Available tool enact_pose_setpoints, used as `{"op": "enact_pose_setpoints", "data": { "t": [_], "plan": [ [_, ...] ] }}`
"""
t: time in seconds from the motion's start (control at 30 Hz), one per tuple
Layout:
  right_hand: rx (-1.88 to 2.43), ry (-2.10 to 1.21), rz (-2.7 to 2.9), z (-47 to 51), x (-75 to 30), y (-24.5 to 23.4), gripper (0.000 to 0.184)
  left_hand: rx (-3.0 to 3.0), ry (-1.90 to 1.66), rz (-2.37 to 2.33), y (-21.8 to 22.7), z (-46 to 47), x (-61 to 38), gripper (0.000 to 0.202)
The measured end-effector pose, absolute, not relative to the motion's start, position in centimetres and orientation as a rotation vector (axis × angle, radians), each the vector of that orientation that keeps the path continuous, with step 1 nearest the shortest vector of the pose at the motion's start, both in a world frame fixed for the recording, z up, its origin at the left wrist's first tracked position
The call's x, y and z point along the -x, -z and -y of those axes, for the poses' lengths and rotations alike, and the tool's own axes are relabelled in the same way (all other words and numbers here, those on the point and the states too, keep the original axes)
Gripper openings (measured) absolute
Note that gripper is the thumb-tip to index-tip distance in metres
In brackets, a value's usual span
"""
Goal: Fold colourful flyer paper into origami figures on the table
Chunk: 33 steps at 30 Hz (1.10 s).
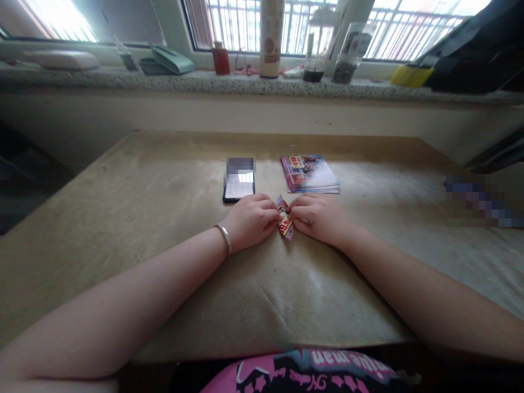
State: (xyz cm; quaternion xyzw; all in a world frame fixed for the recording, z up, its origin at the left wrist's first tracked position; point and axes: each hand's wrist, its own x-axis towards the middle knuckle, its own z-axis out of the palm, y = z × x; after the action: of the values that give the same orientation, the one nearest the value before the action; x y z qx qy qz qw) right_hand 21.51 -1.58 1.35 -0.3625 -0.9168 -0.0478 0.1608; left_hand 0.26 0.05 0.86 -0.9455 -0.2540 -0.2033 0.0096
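Between my two hands is a small folded piece of printed paper (pixel 285 225), pink with red and yellow print and pointed at both ends. My left hand (pixel 254 219), with a silver bangle at the wrist, grips its left side with closed fingers. On the right side, the fingertips of my right hand (pixel 317 217) pinch the same paper. A phone (pixel 240 185) with a lit screen lies just beyond my left hand. Past my right hand rests a stack of colourful printed sheets (pixel 313 176).
The table (pixel 164 164) reaches to the wall under a stone windowsill (pixel 229 82). On the sill stand a red container (pixel 221 59), a tall bottle (pixel 271 43), clear containers (pixel 317 54) and a dark bag (pixel 475 54). A blurred item (pixel 483 199) lies at the right.
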Motion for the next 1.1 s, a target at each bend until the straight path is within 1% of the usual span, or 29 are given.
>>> {"op": "enact_pose_setpoints", "data": {
  "t": [0.13,0.3,0.53,0.67,0.8,0.93,1.1],
  "plan": [
    [1.054,-0.038,2.509,1.4,-21.3,-1.0,0.014,2.94,0.592,0.821,-1.0,0.1,-0.3,0.019],
    [1.041,-0.266,2.394,1.1,-21.3,-0.7,0.008,2.879,0.495,0.825,-1.2,0.1,-0.3,0.019],
    [1.028,-0.326,2.33,0.5,-21.4,0.1,0.006,2.772,0.454,0.729,-1.0,-0.2,-0.5,0.021],
    [1.07,-0.285,2.359,0.6,-21.4,0.0,0.005,2.752,0.469,0.733,-0.7,-0.5,-0.6,0.022],
    [1.163,-0.129,2.445,1.3,-21.3,-0.5,0.008,2.744,0.503,0.735,-0.6,-0.5,-0.6,0.023],
    [1.22,-0.021,2.497,1.7,-21.0,-0.9,0.007,2.717,0.511,0.71,-0.7,-0.5,-0.7,0.027],
    [1.2,-0.066,2.463,1.5,-20.9,-0.7,0.005,2.688,0.527,0.727,-0.9,-0.4,-1.1,0.029]
  ]
}}
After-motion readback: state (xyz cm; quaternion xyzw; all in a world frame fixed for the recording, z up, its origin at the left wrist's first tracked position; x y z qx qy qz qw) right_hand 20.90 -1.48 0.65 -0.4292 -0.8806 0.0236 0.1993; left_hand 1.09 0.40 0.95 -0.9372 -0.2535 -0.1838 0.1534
